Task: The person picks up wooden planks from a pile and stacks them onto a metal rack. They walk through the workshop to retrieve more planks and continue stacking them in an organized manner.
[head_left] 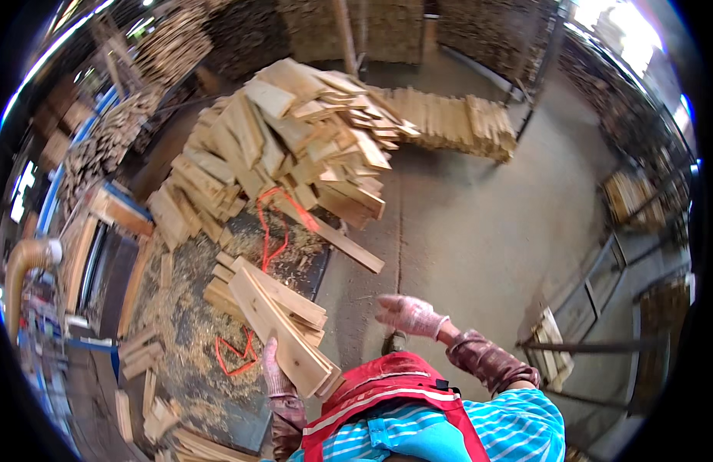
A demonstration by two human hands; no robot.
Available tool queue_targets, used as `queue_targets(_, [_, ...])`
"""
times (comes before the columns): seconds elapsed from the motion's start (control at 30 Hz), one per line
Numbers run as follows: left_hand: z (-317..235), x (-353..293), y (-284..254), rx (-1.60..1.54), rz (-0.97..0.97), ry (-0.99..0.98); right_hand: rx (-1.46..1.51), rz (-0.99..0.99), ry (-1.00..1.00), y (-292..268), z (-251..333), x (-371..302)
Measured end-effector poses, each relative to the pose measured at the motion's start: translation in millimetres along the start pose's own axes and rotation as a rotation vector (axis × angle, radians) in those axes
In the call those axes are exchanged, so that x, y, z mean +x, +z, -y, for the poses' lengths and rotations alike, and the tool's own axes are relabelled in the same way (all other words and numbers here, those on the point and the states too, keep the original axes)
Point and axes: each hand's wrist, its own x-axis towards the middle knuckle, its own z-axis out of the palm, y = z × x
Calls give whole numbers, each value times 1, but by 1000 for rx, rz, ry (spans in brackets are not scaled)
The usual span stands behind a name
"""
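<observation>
Left grip (pixel 275 374) pinching the near left edge of some pale boards (pixel 283 336), my fingers underneath hidden from view; the boards slant ahead and leftward, above other planks (pixel 224 296). My right grip (pixel 413 316) is loosely spread above the grey floor (pixel 464 231). 1 loop of orange strap (pixel 252 359) lies beside the boards; a big woodpile (pixel 295 146) sits farther ahead.
</observation>
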Motion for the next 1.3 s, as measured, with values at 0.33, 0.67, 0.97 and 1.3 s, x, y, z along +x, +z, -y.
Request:
queue_targets(0.33, [-7,56,51,-35,-94,178,-422,-472,-655,-148,174,200])
queue_targets(0.67, [-40,141,96,-52,-215,272,-1051,-469,-569,-191,348,394])
queue_targets(0.97, [-40,145,124,-22,-307,377,-1223,-226,-379,-206,368,494])
queue_targets(1.3, [-27,160,152,-125,-350,350,-918,-209,-340,-273,398,498])
